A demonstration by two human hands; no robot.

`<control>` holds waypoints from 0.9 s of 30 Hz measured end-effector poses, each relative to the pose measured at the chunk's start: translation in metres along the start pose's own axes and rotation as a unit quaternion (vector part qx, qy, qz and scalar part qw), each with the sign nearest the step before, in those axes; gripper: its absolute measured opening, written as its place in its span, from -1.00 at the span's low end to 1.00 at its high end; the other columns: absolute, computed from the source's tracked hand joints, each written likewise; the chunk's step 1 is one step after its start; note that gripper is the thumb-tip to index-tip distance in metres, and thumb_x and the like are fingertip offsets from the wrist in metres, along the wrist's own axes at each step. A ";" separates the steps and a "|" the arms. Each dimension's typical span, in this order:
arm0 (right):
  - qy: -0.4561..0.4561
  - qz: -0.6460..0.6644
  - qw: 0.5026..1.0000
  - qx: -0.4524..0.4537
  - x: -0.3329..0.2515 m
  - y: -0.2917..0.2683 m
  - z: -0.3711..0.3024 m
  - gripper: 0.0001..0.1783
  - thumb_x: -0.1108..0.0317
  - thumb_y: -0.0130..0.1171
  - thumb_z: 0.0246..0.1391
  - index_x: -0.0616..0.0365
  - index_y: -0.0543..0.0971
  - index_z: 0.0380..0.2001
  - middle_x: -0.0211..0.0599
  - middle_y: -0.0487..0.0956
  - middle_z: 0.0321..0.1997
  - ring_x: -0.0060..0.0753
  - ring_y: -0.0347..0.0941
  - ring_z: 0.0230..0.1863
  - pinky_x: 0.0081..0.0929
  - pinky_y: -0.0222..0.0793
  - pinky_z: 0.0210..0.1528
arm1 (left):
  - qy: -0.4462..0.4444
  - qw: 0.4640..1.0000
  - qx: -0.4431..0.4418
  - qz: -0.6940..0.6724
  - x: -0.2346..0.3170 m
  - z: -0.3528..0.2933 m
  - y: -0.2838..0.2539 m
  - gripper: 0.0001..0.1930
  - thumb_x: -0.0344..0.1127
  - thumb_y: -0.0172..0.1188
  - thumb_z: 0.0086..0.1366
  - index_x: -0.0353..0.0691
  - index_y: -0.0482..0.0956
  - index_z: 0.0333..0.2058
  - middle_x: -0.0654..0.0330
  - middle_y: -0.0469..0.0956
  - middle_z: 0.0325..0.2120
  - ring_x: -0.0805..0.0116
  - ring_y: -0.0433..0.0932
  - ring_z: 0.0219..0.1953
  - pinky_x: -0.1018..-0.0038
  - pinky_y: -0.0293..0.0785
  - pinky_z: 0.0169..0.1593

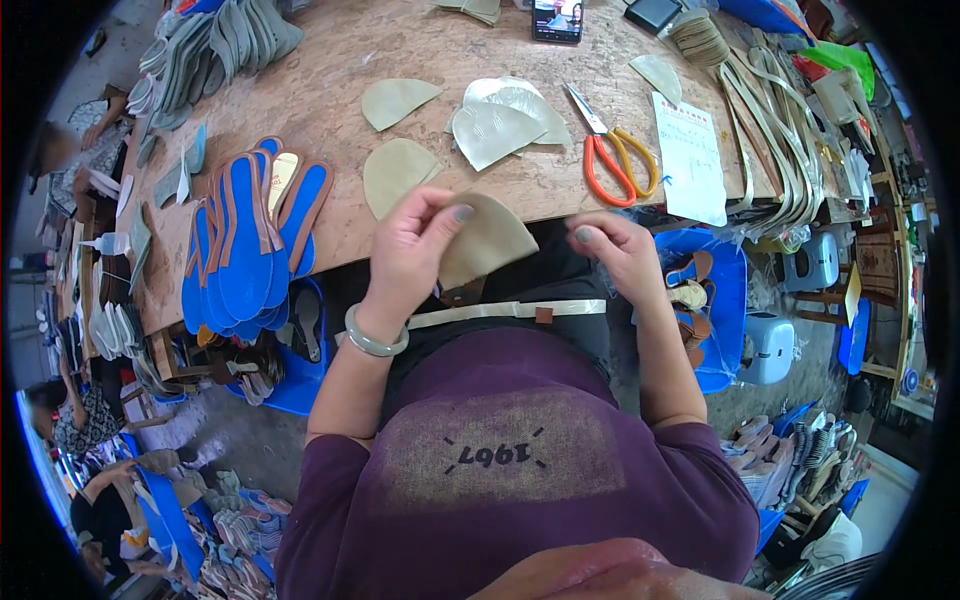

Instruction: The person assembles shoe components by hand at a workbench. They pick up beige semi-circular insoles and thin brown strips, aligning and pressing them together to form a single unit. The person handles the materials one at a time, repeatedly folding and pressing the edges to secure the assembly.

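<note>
My left hand (412, 238), with a pale bangle on its wrist, pinches a beige half-round piece of sheet material (490, 243) over the table's front edge. To its right my right hand (622, 252) hovers apart from the piece. Its fingers are curled together, and whether anything small is between them is hidden. On the table beyond lie more beige half-round pieces (398, 172) and a stack of shiny, pale half-round pieces (497, 130). A pair of scissors (612, 165) with orange and yellow handles rests partly spread beside that stack. Across my lap runs a cream strip (470, 313).
Blue insoles with brown edging (245, 250) are piled at the table's left edge, with grey shoe parts (235, 40) behind. A written sheet (690, 165), long strips (790, 130) and a phone (557, 20) lie on the table. A blue bin (728, 300) stands at right.
</note>
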State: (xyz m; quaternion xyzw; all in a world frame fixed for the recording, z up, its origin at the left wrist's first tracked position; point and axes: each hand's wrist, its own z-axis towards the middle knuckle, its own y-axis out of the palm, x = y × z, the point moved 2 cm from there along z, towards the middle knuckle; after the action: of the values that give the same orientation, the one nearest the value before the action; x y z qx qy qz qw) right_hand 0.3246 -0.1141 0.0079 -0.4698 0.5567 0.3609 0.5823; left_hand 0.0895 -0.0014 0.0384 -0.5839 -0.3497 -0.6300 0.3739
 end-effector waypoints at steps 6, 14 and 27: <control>-0.005 0.038 0.988 -0.151 -0.058 0.051 0.020 -0.79 0.39 0.16 0.13 0.27 0.63 -0.21 -0.39 0.61 -0.47 -0.64 0.51 -0.42 -0.62 0.43 -0.35 | 0.075 0.985 -0.010 0.153 0.019 -0.002 0.012 -0.81 -0.37 0.21 0.26 -0.26 0.53 -0.17 0.25 0.59 -0.36 0.54 0.52 -0.29 0.57 0.43 -0.18; -0.057 0.037 0.988 -0.141 -0.059 0.082 0.027 -0.64 0.45 0.27 0.03 0.31 0.53 -0.07 -0.34 0.63 -0.35 -0.66 0.51 -0.37 -0.63 0.45 -0.29 | 0.076 0.980 0.083 0.167 0.017 -0.002 -0.007 -0.79 -0.34 0.21 0.27 -0.28 0.53 -0.17 0.14 0.60 -0.28 0.46 0.55 -0.24 0.53 0.45 -0.14; -0.405 -0.262 0.876 0.004 -0.087 0.085 0.017 -0.53 0.43 0.41 -0.33 0.16 0.54 -0.21 -0.22 0.52 -0.28 -0.18 0.49 -0.23 -0.37 0.43 -0.20 | -0.020 0.990 0.035 -0.134 0.000 -0.004 -0.004 -0.75 -0.38 0.10 0.35 -0.38 0.40 -0.07 0.18 0.55 -0.22 0.57 0.51 -0.20 0.61 0.45 -0.12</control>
State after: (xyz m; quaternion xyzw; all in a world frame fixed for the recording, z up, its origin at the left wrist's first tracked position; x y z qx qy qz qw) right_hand 0.2393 -0.0639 0.0806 -0.4088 0.1301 0.3518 0.8320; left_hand 0.0836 -0.0032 0.0383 -0.5309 -0.4540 -0.6498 0.2996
